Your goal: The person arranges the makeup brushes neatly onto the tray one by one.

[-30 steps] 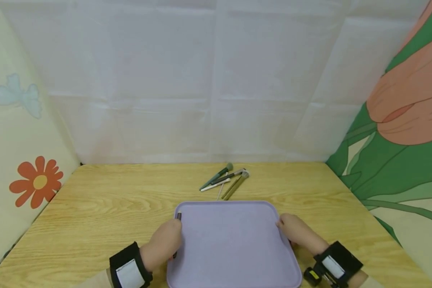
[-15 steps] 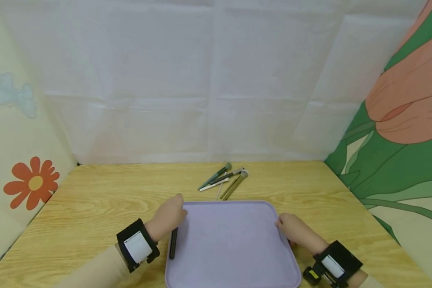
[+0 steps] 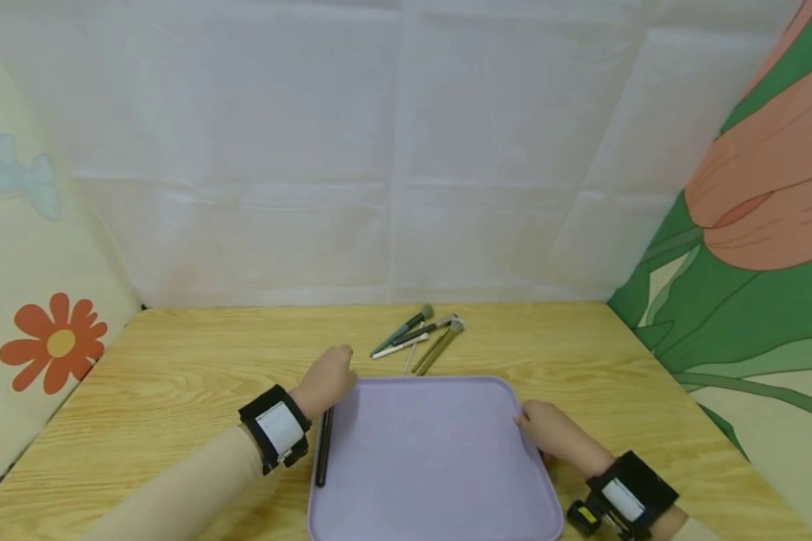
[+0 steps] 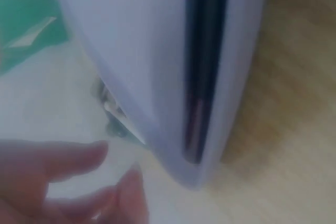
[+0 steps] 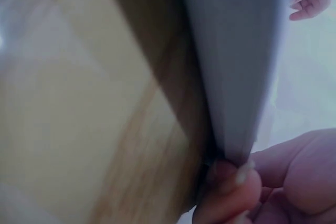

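Observation:
A lavender tray (image 3: 440, 458) sits in front of me on the table. My right hand (image 3: 553, 430) pinches its right edge; in the right wrist view, thumb and fingers close on the rim (image 5: 231, 77). Over the tray's far left corner is my left hand (image 3: 326, 382). The left wrist view shows its loosely bent fingers (image 4: 73, 163) apart from the thumb, with nothing between them. Dark, slim sticks like makeup brush handles (image 3: 323, 449) lie along the tray's left side, their far end hidden by the left hand in the head view.
Beyond the tray lies a loose pile of makeup brushes (image 3: 406, 330), green, black, white and gold-brown. The wooden table (image 3: 230, 353) extends to both sides. A white sheet (image 3: 379, 150) hangs behind it, with patterned cloths at left and right.
My left hand has let go of the dark sticks, which now lie in the tray, and has moved forward and slightly right to the far left corner. My right hand stays on the edge.

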A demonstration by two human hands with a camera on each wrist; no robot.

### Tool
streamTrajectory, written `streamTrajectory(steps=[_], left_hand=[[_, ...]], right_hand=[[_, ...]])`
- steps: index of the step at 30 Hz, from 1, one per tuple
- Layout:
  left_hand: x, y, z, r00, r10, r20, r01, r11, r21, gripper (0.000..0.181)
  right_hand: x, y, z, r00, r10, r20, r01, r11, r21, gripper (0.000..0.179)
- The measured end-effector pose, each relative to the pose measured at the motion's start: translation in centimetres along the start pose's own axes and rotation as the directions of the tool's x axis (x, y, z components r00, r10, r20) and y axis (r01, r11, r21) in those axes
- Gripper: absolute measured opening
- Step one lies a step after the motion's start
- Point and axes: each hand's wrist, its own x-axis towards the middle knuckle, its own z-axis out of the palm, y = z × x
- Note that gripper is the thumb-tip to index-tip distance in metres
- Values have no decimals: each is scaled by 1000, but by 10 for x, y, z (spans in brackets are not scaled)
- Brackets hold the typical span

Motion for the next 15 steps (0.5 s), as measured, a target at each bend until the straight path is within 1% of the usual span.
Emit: streamTrajectory(steps=[3, 7, 12, 15], left_hand=[[8, -1, 2, 1000, 1, 9, -1, 1000, -12, 31], [18, -3, 6, 1000, -4, 14, 5, 1000, -23, 31], [30, -4, 11, 1000, 5, 24, -4, 999, -44, 35], [36, -4, 12, 999, 4, 37, -2, 999, -48, 36]], right_hand=[[1, 0, 0, 1000, -3, -4, 3, 1000, -4, 22], [1, 0, 1, 1000, -6, -7, 6, 1000, 1, 22], [1, 1, 1, 1000, -9, -10, 9, 1000, 2, 22], [1, 1, 1, 1000, 3, -3, -3, 1000, 5, 21]])
